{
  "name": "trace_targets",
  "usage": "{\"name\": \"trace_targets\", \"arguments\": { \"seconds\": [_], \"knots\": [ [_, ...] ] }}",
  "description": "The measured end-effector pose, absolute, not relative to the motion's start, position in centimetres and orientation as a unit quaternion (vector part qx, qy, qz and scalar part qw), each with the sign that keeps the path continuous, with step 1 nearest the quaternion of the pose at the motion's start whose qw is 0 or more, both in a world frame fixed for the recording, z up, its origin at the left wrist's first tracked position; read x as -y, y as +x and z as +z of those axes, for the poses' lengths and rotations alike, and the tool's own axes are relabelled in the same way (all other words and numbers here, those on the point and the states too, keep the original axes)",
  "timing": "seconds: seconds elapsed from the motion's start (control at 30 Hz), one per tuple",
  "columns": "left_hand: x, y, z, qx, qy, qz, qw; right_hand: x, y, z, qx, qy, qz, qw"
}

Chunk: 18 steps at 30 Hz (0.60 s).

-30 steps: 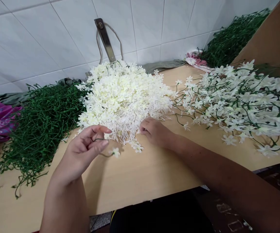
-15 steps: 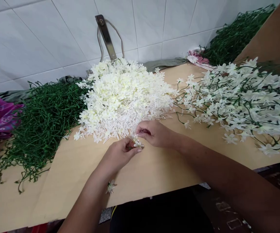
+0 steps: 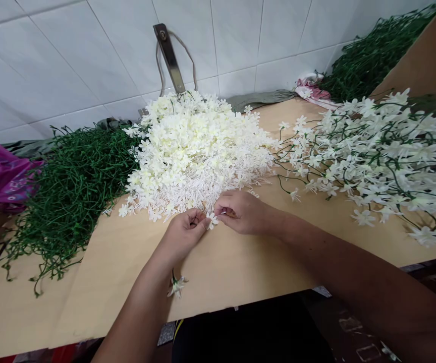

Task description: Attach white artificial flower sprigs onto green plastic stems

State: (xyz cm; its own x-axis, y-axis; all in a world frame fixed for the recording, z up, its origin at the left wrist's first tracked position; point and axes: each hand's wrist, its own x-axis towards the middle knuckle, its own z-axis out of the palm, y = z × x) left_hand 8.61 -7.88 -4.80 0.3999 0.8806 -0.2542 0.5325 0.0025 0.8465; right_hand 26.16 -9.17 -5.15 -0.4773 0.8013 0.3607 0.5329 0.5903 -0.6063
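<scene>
A small white artificial flower (image 3: 212,221) is pinched between both hands, low over the front edge of the blossom pile. My left hand (image 3: 185,233) is closed, its thumb and finger at the flower's left side. From the other side my right hand (image 3: 246,213) grips at the same flower, fingertips pressed together. Just beyond the fingers lies the heap of loose white blossoms (image 3: 199,141). Below my left wrist a white blossom on a green stem (image 3: 177,286) shows; the stem's upper part is hidden behind the wrist.
Green plastic stems (image 3: 82,176) are heaped on the left beside a purple bag (image 3: 2,174). Stemmed white flowers (image 3: 384,156) cover the right side of the cardboard (image 3: 119,287). More green stems (image 3: 377,55) lie at the back right, near a tiled wall (image 3: 236,40).
The hands have come closer together, and the flower between them has turned and shifted slightly up and left. The stemmed blossom below my left wrist shows more fully.
</scene>
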Motion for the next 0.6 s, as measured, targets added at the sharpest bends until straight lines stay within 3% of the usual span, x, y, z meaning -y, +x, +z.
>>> {"name": "trace_targets", "arguments": {
  "seconds": [0.17, 0.37, 0.6],
  "knots": [
    [8.0, 8.7, -4.5, -0.517, 0.681, 0.188, 0.483, 9.5, 25.7, -5.1, 0.827, -0.445, 0.154, 0.308],
    [7.7, 8.5, -5.0, -0.545, 0.720, 0.182, 0.389, 9.9, 25.3, -4.6, 0.828, -0.446, 0.117, 0.320],
    [7.9, 8.7, -4.6, -0.535, 0.690, 0.213, 0.438, 9.7, 24.8, -5.4, 0.819, -0.476, 0.096, 0.304]
  ]
}}
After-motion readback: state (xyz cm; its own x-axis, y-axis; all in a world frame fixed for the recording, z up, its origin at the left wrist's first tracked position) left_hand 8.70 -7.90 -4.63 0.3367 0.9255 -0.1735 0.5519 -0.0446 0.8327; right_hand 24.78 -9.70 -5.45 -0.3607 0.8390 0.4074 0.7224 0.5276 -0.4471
